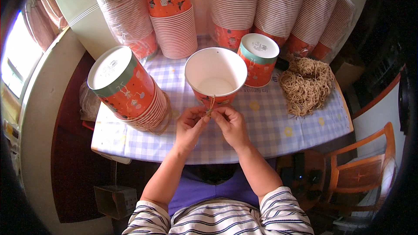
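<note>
An orange paper bucket (224,99) with a white inside stands upright in front of me, its mouth facing up. A thin tan cord (212,102) comes over the near side of its rim and runs down to my fingertips. My left hand (190,126) pinches the cord from one side. My right hand (231,127) pinches it from the other, the fingertips of both almost meeting. Whether a knot lies between them is too small to tell. A small dark hole shows in the bucket's far inner wall.
At the left leans a stack of upturned buckets (135,93) with cord loops at its base. An upturned bucket (260,63) and a tangled heap of tan cord (307,86) are on the right. Several tall stacks line the back of the checked tablecloth (270,124). A wooden chair (361,172) stands right.
</note>
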### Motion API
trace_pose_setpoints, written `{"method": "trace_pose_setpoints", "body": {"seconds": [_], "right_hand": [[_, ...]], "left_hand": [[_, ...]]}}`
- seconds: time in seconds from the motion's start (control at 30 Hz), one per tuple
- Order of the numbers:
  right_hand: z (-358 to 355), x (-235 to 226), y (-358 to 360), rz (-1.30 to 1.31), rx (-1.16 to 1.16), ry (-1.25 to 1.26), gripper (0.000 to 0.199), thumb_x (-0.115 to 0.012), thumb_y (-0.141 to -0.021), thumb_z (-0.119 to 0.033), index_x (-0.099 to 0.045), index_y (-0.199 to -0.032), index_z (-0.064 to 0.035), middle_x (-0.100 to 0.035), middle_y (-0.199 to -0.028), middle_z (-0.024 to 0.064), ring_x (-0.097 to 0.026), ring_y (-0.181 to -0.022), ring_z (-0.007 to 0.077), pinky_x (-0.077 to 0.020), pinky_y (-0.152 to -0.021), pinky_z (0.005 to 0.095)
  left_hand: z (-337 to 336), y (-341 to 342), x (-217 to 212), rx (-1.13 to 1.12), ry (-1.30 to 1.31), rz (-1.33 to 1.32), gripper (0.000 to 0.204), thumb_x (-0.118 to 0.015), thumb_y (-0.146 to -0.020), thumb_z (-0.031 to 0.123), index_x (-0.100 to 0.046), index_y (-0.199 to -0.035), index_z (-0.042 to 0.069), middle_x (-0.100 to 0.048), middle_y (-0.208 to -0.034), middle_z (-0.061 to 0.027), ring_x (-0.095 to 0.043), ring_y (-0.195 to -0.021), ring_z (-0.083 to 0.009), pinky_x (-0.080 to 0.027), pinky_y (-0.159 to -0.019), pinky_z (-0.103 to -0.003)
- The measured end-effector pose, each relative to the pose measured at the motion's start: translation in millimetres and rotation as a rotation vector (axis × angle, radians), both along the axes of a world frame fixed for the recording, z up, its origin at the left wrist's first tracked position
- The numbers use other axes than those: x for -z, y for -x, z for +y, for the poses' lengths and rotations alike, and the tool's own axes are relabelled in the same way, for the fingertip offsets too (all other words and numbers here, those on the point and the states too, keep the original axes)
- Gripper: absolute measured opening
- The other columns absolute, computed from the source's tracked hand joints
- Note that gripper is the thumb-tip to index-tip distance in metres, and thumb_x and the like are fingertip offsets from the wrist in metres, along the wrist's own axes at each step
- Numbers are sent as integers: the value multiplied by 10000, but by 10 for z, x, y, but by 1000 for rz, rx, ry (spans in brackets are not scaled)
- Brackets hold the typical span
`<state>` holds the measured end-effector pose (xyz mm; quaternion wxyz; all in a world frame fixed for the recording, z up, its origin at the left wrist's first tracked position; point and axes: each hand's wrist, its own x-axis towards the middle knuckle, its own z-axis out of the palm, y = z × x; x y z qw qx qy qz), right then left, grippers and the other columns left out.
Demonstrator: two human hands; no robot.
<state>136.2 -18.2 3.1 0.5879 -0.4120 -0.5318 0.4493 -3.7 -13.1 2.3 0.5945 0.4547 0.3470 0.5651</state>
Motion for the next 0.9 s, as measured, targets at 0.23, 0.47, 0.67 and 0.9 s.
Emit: {"method": "trace_pose_setpoints", "body": {"seconds": [0.23,0.47,0.67,0.9], "right_hand": [[-3,-28,13,29,-9,-18,159,-608,-876,-169,-638,-910,-17,-636,-786,7,-546,-701,59,-444,-631,216],[4,-22,15,52,34,10,214,-605,-883,-225,-649,-891,-16,-605,-773,-15,-513,-709,43,-406,-634,183],[8,-75,35,61,-26,93,225,-586,-891,-250,-664,-930,-43,-595,-722,-47,-436,-622,20,-348,-555,180],[66,-47,8,180,-91,175,217,-600,-884,-225,-654,-909,-16,-640,-812,1,-550,-754,56,-442,-684,216]], "left_hand": [[6,-3,81,-73,-84,107,169,-631,-846,80,-621,-991,-6,-620,-817,7,-504,-678,-29,-397,-572,-168],[29,51,93,-23,63,136,149,-617,-865,135,-634,-941,7,-620,-768,-2,-502,-649,-34,-382,-550,-165],[37,101,81,104,188,4,135,-623,-857,143,-608,-894,14,-605,-768,-37,-529,-640,-85,-397,-546,-191],[35,116,57,130,228,-41,127,-633,-849,135,-605,-894,19,-598,-763,-33,-537,-633,-89,-393,-532,-190]]}}
